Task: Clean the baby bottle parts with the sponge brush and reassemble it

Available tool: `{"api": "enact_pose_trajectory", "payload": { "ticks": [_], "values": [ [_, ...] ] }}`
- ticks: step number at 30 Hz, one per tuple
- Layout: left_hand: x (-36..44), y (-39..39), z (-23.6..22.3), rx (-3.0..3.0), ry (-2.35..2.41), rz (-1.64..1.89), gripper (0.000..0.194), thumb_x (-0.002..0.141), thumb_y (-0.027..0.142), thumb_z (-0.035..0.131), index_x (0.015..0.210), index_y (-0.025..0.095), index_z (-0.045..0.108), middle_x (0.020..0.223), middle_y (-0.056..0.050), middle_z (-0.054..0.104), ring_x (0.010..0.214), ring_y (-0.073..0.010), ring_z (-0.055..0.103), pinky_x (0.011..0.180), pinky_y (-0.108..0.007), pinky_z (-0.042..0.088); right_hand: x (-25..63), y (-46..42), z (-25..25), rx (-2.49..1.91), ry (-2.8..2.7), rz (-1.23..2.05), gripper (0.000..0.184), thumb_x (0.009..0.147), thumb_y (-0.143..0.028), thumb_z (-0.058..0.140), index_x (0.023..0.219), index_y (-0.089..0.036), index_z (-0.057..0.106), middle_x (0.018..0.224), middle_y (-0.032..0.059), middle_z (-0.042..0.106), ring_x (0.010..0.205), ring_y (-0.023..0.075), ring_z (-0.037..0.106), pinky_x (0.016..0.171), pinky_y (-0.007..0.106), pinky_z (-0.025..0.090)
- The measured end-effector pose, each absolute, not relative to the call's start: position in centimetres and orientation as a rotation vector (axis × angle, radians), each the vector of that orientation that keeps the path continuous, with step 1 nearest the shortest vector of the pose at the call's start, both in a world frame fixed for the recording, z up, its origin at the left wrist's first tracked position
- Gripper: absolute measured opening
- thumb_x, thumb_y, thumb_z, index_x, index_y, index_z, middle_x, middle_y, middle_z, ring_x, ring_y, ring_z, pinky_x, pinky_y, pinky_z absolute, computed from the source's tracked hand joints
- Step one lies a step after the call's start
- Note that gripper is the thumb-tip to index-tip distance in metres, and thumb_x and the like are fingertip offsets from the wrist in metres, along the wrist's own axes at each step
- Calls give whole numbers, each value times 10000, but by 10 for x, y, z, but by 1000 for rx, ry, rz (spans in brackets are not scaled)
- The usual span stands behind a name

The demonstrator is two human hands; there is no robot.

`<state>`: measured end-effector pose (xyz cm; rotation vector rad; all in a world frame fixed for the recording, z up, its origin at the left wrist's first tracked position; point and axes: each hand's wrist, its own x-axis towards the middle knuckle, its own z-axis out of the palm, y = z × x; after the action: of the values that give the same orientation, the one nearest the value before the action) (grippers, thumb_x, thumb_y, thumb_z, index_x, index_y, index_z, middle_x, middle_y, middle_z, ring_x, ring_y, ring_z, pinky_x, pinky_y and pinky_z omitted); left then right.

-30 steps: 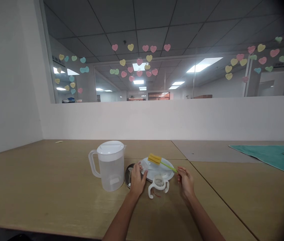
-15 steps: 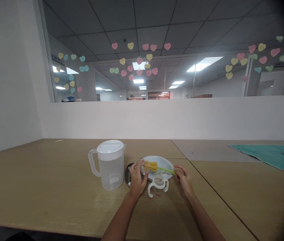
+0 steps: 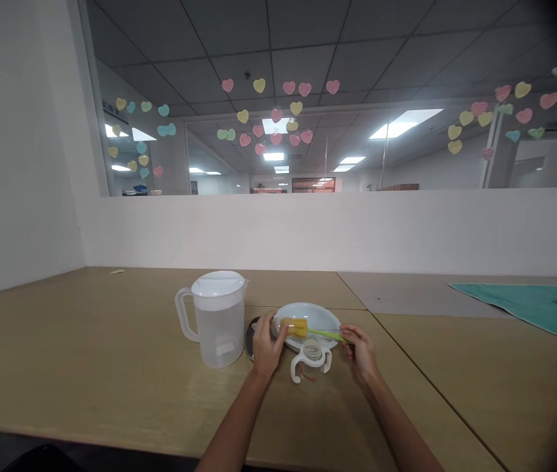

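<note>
My left hand (image 3: 267,344) is closed around a clear bottle (image 3: 277,324) lying sideways, its mouth toward the right. A bottle brush (image 3: 299,328) with a yellow sponge head and green handle points into it; the left part of the sponge looks to be inside. The handle's far end is pinched in my right hand (image 3: 360,351). Below the brush, a white two-handled bottle collar (image 3: 312,354) with a clear ring rests on the table. Behind lies a white bowl (image 3: 325,311), partly covered by the brush and hands. A dark round dish (image 3: 249,341) is mostly hidden by my left hand.
A translucent lidded pitcher (image 3: 219,324) with liquid in it stands left of my left hand. Wooden tabletops (image 3: 111,367) meet at a seam right of my right hand. A green cloth (image 3: 519,298) lies far right. The white wall (image 3: 308,229) borders the table's back.
My left hand has shifted slightly over the sponge with the bottle, and a little less of the yellow head shows. My right hand keeps its hold on the handle. The view has tilted slightly.
</note>
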<state>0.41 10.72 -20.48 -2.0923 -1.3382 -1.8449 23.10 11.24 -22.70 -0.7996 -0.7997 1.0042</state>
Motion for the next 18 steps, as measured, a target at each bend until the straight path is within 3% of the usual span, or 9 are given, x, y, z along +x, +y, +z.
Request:
{"api": "enact_pose_trajectory", "payload": {
  "ticks": [4, 12, 18],
  "values": [
    [1, 110, -202, -1759, -1353, -1944, 345, 809, 344, 565, 1107, 187, 491, 1067, -97, 509, 1025, -228, 515, 902, -374, 441, 233, 114, -227, -866, -665, 903, 222, 513, -279, 679, 687, -163, 605, 535, -58, 517, 390, 50, 351, 365, 191, 208],
    [-7, 119, -208, -1765, -1465, -1841, 318, 768, 89, 452, 1061, 207, 496, 1126, -93, 404, 1102, -233, 451, 968, -404, 397, 239, 114, -229, -935, -574, 664, 213, 531, -315, 656, 672, -165, 606, 495, -52, 495, 413, 81, 384, 391, 217, 265],
    [-14, 128, -214, -1974, -1800, -1506, 225, 696, 41, 510, 866, 188, 489, 909, -31, 475, 884, -185, 514, 833, -331, 444, 239, 118, -234, -987, -698, 474, 275, 574, -397, 665, 676, -146, 618, 539, -24, 541, 503, 117, 466, 458, 235, 336]
  ]
}}
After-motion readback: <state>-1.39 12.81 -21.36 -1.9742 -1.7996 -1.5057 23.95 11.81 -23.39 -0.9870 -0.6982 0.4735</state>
